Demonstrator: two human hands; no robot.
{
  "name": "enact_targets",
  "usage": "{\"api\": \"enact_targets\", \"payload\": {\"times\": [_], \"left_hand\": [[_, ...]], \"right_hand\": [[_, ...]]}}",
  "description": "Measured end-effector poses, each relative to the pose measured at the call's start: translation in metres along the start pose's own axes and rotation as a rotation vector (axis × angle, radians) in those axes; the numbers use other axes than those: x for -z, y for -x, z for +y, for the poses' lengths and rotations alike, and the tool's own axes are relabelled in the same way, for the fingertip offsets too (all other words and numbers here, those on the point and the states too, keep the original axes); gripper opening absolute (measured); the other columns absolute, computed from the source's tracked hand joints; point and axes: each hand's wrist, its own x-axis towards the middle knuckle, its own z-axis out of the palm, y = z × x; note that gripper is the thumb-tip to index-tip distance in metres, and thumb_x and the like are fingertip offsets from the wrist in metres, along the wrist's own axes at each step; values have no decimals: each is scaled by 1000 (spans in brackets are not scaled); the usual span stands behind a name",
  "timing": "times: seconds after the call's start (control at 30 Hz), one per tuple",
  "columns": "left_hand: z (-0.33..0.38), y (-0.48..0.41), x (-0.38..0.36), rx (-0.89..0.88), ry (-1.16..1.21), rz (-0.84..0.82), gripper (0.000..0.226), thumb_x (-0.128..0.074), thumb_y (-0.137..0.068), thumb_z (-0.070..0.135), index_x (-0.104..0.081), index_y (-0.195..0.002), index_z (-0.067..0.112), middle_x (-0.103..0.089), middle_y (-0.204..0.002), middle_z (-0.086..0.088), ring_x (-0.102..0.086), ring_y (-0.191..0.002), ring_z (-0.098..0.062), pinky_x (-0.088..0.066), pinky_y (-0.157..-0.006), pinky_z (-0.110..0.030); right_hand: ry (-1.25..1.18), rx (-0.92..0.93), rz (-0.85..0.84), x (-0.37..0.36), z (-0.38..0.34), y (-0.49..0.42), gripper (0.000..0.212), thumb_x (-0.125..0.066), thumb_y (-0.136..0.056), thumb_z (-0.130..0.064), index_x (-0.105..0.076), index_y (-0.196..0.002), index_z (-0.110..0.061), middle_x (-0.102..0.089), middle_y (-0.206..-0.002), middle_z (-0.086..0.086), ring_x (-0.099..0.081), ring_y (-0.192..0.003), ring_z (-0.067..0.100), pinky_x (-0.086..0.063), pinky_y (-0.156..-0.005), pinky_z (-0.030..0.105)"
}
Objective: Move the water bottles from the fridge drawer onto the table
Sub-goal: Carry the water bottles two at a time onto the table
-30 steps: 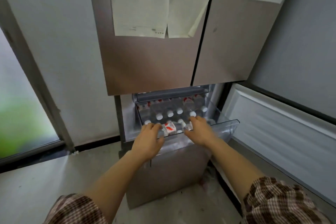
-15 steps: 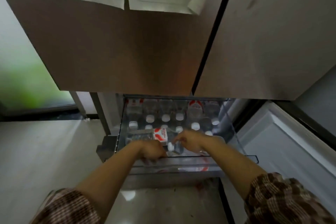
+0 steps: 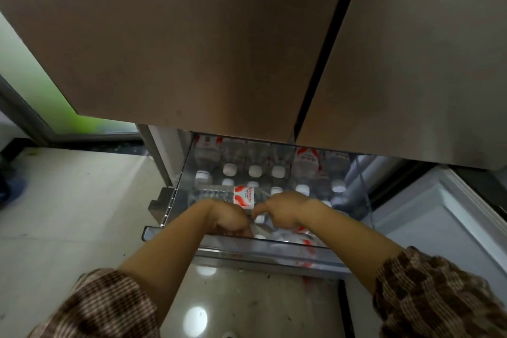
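The clear fridge drawer (image 3: 175, 233) is pulled out under the brown fridge doors. It holds several upright water bottles (image 3: 255, 170) with white caps and red-and-white labels. One more water bottle (image 3: 242, 195) lies on its side on top of them. My left hand (image 3: 227, 217) is curled downward just inside the drawer's front rim. My right hand (image 3: 282, 210) is curled beside it, touching it, with a white cap (image 3: 259, 219) under its thumb. The fingers of both hands are hidden among the front bottles, so what they hold does not show.
The brown fridge doors (image 3: 192, 63) overhang the drawer close above my hands. An open lower door with a white liner (image 3: 439, 222) stands to the right. Pale glossy floor (image 3: 68, 214) lies to the left and below. No table is in view.
My head has moved closer and tilted down over the drawer. Both hands have slid from the drawer's top edge down among the front bottles and come together.
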Motion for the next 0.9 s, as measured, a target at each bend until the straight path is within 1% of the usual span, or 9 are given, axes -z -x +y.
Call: {"api": "enact_targets", "payload": {"times": [0.17,0.33,0.4,0.47,0.53,0.6,0.7,0.8,0.9], "left_hand": [[-2,-3,0,37,14,1,31,-60,-90,22,-68,-116,6,-68,-117,-13,-65,-109,-27,-52,-97,-36],[1,-1,-2,47,58,-24,29,-61,-90,22,-68,-115,7,-68,-119,-13,-65,-110,-25,-51,-99,-36],[1,-3,-3,25,122,13,22,-63,-89,22,-70,-106,10,-71,-110,-8,-66,-99,-20,-51,-96,-33],[2,-5,-4,-15,214,34,10,-67,-87,23,-70,-89,13,-70,-91,-4,-59,-80,-13,-48,-91,-30],[3,-8,-4,-40,276,39,12,-73,-83,26,-69,-84,14,-67,-85,-4,-54,-76,-12,-47,-87,-28],[5,-6,-6,-66,301,64,20,-77,-79,27,-70,-91,13,-68,-85,-5,-59,-76,-14,-50,-83,-26],[10,-6,-12,-89,369,103,37,-80,-75,28,-69,-104,7,-69,-90,-8,-64,-82,-17,-51,-97,-34],[24,0,-16,-101,377,146,31,-78,-78,28,-66,-100,9,-70,-85,-7,-66,-70,-13,-55,-83,-27],[40,8,-19,-155,307,242,38,-80,-77,23,-65,-106,5,-72,-82,-8,-67,-67,-13,-58,-73,-27]], "right_hand": [[48,54,163,3,8,11,45,-44,-95,-20,-43,-138,-36,-51,-130,7,-51,-115,28,-33,-72,33],[84,94,288,11,14,25,42,-52,-95,-31,-44,-136,-32,-45,-122,4,-47,-110,22,-32,-73,31],[102,101,299,10,11,24,40,-58,-92,-34,-48,-130,-28,-52,-119,4,-51,-108,23,-34,-72,31],[105,95,325,7,9,20,34,-59,-93,-32,-50,-125,-23,-58,-114,5,-56,-103,25,-34,-69,31],[88,83,357,6,7,18,29,-56,-95,-29,-51,-122,-21,-60,-111,7,-58,-99,26,-33,-68,31],[-3,62,368,6,7,18,27,-56,-95,-27,-52,-121,-21,-59,-112,7,-57,-100,25,-34,-69,30],[-187,12,420,6,14,26,28,-59,-92,-24,-51,-118,-20,-58,-116,6,-56,-103,25,-37,-72,29],[-245,-52,488,11,23,43,45,-59,-92,-26,-45,-134,-18,-53,-132,6,-53,-116,25,-42,-81,30],[-95,-92,484,14,24,56,52,-53,-96,-28,-36,-143,-14,-44,-139,8,-44,-125,27,-41,-98,36]]}}
